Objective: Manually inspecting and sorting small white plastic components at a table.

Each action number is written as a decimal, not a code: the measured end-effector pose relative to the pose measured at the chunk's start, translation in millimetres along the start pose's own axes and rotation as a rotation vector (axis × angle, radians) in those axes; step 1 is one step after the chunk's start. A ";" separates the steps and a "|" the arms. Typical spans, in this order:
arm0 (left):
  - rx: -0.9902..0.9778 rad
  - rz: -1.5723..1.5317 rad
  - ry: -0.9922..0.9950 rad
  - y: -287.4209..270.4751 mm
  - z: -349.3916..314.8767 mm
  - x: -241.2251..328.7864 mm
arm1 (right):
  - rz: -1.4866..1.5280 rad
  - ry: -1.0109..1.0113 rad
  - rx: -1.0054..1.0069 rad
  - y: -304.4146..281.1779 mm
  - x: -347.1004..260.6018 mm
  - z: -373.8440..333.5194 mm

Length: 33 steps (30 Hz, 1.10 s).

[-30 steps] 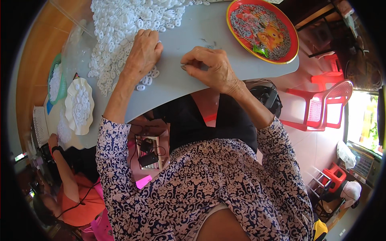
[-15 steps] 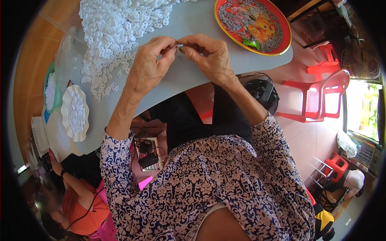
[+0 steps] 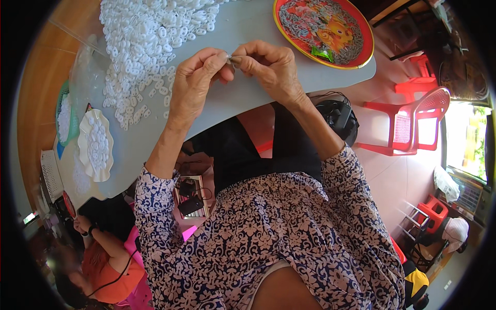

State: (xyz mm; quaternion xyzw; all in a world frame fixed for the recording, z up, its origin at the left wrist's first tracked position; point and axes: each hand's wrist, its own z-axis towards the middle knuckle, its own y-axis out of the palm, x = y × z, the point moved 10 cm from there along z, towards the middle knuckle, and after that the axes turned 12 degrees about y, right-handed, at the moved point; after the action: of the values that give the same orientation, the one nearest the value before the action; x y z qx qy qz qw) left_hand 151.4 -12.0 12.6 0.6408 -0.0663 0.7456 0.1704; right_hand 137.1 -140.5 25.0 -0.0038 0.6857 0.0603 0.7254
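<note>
Over the front part of the grey table (image 3: 243,30), my left hand (image 3: 199,77) and my right hand (image 3: 271,70) meet fingertip to fingertip. Both are closed in a pinch. A tiny pale piece (image 3: 229,60) shows between them, mostly covered by the fingers, its kind too small to tell. Left of my left hand spreads a big heap of white oval plastic pieces with holes (image 3: 139,51), its loose edge running close to my wrist. Beyond my right hand lies a round red tray (image 3: 368,51) with a yellow rim, strewn with many small grey slim pieces (image 3: 310,13).
A green packet (image 3: 322,53) lies in the tray. A scalloped cream dish (image 3: 84,150) and a green basket (image 3: 73,116) hold white pieces at the left. A person in orange (image 3: 113,279) sits at lower left. Red plastic chairs (image 3: 403,126) stand on the right.
My fingertips have come closer together around the tiny piece, and my left hand has turned slightly. The person in orange has brought their hands together.
</note>
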 end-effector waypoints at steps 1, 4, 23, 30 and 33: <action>-0.001 -0.001 -0.001 0.9 0.1 1.0 | 0.039 0.011 -0.018 0.7 2.7 1.2; -0.046 0.122 0.095 6.8 1.0 14.8 | 0.055 0.032 0.012 -4.4 4.8 2.7; -0.103 0.320 0.129 7.1 0.4 6.8 | 0.056 0.047 0.001 -2.7 3.4 4.3; -0.092 0.334 0.134 4.9 0.3 6.2 | 0.065 0.047 0.017 -3.1 1.7 3.1; -0.095 0.328 0.146 5.3 0.8 5.4 | 0.057 0.045 0.023 -3.4 1.3 2.8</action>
State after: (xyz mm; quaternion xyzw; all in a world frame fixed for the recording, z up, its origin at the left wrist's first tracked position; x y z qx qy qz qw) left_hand 149.7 -16.2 18.7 0.5570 -0.1926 0.8038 0.0807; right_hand 140.3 -143.5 23.7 0.0227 0.7023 0.0733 0.7077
